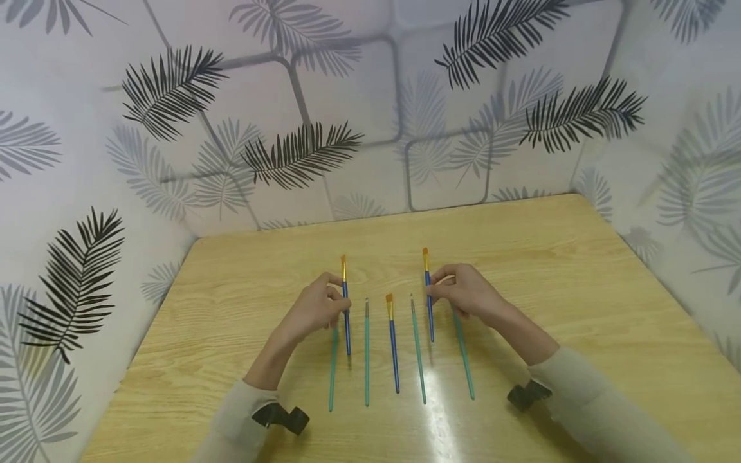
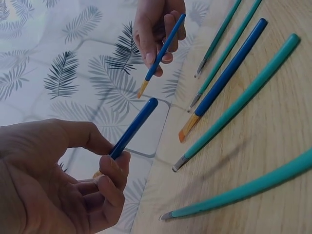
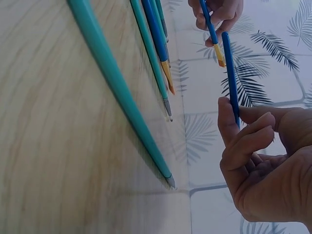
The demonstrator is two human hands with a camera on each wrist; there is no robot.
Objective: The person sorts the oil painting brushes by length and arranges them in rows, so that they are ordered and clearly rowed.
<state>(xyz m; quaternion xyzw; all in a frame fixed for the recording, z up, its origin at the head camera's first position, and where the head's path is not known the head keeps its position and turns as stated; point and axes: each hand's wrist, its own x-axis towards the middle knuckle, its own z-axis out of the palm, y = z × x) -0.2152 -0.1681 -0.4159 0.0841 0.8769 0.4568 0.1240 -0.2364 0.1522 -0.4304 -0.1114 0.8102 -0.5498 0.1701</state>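
Left hand: my left hand (image 1: 315, 308) pinches a blue brush (image 1: 345, 308) between thumb and fingers (image 2: 113, 168), which are curled round the handle; the orange bristles point away from me and the handle tip points back toward me.
Right hand: my right hand (image 1: 466, 292) pinches a second blue brush (image 1: 429, 299) the same way, thumb against curled fingers (image 3: 246, 141), bristles pointing away from me.
Where the held brushes are: both lifted just above the desk (image 1: 579, 270), roughly parallel, one at each side of the row.
Row on the desk: between my hands lie a thin teal brush (image 1: 366, 354), a third blue brush with orange bristles (image 1: 393, 344) and another thin teal brush (image 1: 418, 350), side by side and apart.
Outer brushes: a thicker teal brush (image 1: 332, 373) lies under my left hand, and one more teal brush (image 1: 464, 357) under my right.
Wrists: a dark camera clip (image 1: 282, 417) sits on my left sleeve.
Surround: leaf-patterned walls (image 1: 370, 116) stand round the desk.
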